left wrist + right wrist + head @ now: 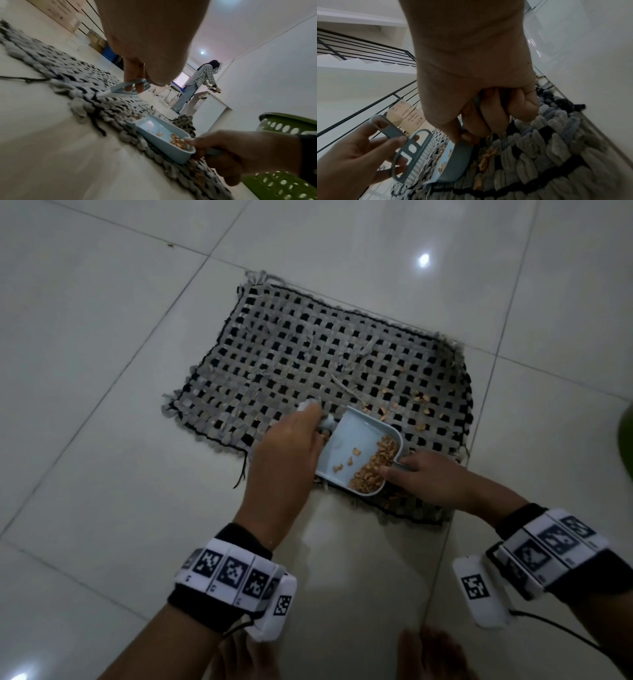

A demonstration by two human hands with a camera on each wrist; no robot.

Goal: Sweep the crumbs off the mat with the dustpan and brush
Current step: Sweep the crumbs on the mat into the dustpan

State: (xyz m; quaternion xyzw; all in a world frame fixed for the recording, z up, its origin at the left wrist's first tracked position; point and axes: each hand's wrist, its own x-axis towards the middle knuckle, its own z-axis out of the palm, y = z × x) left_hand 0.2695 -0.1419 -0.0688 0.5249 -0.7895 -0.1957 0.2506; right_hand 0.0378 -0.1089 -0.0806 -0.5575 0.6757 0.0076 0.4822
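Note:
A grey and black woven mat [308, 361] lies on the tiled floor. A pale blue dustpan [356, 450] rests tilted on the mat's near edge, with a heap of tan crumbs [375, 465] in its rear corner. My right hand [431, 477] grips the dustpan [455, 166] by its handle. My left hand [291, 453] holds the small blue brush [412, 155] at the dustpan's left lip, fingers through its handle [130, 86]. Loose crumbs [421, 402] lie on the mat beyond the pan, and more crumbs [486, 158] lie under it.
A green perforated basket [283, 185] stands right of the mat; its edge [627, 440] shows in the head view. Another person [197, 83] stands far off at a counter. Cardboard boxes [406, 116] sit by a stair railing. My feet [431, 655] are near the bottom edge.

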